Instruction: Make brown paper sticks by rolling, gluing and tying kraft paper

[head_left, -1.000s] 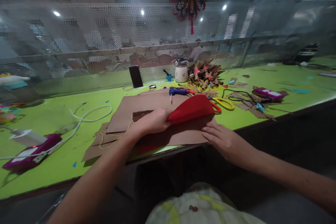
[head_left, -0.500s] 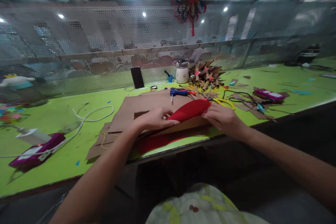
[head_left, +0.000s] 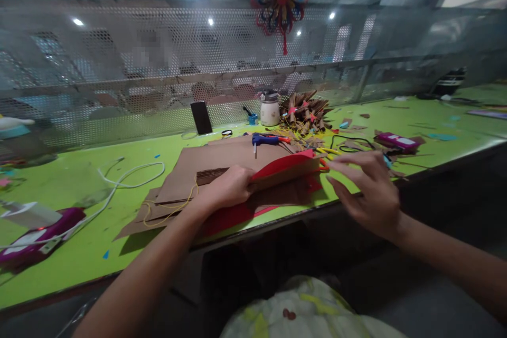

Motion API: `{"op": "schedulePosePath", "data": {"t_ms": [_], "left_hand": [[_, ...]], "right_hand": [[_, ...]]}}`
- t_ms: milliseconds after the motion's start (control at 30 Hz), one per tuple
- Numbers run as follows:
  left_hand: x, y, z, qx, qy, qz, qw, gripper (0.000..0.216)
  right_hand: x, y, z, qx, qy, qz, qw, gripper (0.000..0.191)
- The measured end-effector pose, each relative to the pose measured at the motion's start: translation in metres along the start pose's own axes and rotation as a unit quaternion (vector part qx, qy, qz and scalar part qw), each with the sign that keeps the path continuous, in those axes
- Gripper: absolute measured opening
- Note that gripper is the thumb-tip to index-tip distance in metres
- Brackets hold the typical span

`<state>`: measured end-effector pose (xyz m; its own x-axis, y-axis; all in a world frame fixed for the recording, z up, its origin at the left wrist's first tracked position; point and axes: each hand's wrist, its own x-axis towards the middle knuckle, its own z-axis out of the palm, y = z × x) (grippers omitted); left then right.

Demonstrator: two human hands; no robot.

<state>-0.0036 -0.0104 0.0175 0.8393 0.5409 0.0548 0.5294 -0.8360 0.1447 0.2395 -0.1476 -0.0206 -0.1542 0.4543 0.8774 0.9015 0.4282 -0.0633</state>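
Observation:
My left hand [head_left: 234, 186] is closed on the near end of a folded piece of cardboard [head_left: 291, 174], brown on its side with a red face [head_left: 279, 163] on top. My right hand [head_left: 370, 190] hangs in the air to the right of that piece, empty, with its fingers spread. Beneath the piece, a red sheet [head_left: 227, 220] lies along the table edge. Flat brown cardboard sheets [head_left: 209, 154] are stacked behind and left of my left hand, with a loose yellow string [head_left: 174, 207] across them. On these sheets rests a blue glue gun [head_left: 266, 139].
Yellow and orange handles [head_left: 328, 152] lie behind my right hand. Further back stand a white flask [head_left: 270, 112], a heap of brown paper rolls [head_left: 304, 113] and a dark panel [head_left: 201, 118]. Purple power strips [head_left: 398, 142] sit at both sides; a white cable [head_left: 137, 185] curls at left.
My right hand has let go of the red and brown piece and moved right, its fingers opening. My left hand still grips it, and its brown side now faces me more.

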Motion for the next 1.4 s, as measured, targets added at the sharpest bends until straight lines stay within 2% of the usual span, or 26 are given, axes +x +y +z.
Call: {"op": "schedulePosePath", "data": {"t_ms": [33, 167, 233, 333, 500, 667, 800, 1000, 1100, 1233, 1400], "left_hand": [[0.0, 0.0, -0.001, -0.007, 0.005, -0.003, 1.0, 0.016], [-0.001, 0.0, -0.001, -0.034, 0.022, 0.002, 0.999, 0.015], [-0.002, -0.001, 0.0, -0.046, 0.026, 0.007, 0.999, 0.016], [-0.002, -0.003, 0.0, -0.066, 0.025, 0.01, 0.997, 0.018], [0.0, -0.005, -0.001, -0.097, 0.019, -0.013, 0.995, 0.021], [0.0, -0.006, 0.0, -0.101, 0.022, -0.018, 0.995, 0.02], [0.0, -0.007, 0.0, -0.099, 0.023, -0.007, 0.995, 0.019], [0.0, -0.008, 0.001, -0.107, 0.031, 0.01, 0.994, 0.017], [0.0, -0.008, 0.002, -0.111, 0.038, 0.007, 0.993, 0.015], [0.001, -0.009, 0.003, -0.117, 0.046, 0.011, 0.992, 0.015], [0.002, -0.011, 0.004, -0.127, 0.037, 0.006, 0.991, 0.014]], "right_hand": [[-0.009, -0.006, -0.002, 0.006, -0.021, -0.008, 1.0, 0.034], [-0.028, -0.013, 0.014, 0.014, -0.223, -0.069, 0.972, 0.027], [-0.029, -0.009, 0.025, -0.009, -0.261, -0.095, 0.96, 0.026], [-0.027, -0.001, 0.032, -0.015, -0.287, -0.129, 0.949, 0.027], [-0.027, 0.007, 0.024, 0.023, -0.308, -0.13, 0.942, 0.027], [-0.01, 0.017, 0.018, 0.071, -0.354, -0.08, 0.929, 0.023], [0.009, 0.008, 0.024, 0.01, -0.372, -0.081, 0.925, 0.031], [0.018, -0.013, 0.041, -0.045, -0.419, -0.139, 0.896, 0.015], [0.015, -0.008, 0.044, -0.056, -0.427, -0.153, 0.89, 0.016], [0.014, 0.004, 0.039, -0.021, -0.415, -0.147, 0.897, 0.017], [0.02, 0.002, 0.03, -0.009, -0.426, -0.163, 0.89, 0.016]]}}
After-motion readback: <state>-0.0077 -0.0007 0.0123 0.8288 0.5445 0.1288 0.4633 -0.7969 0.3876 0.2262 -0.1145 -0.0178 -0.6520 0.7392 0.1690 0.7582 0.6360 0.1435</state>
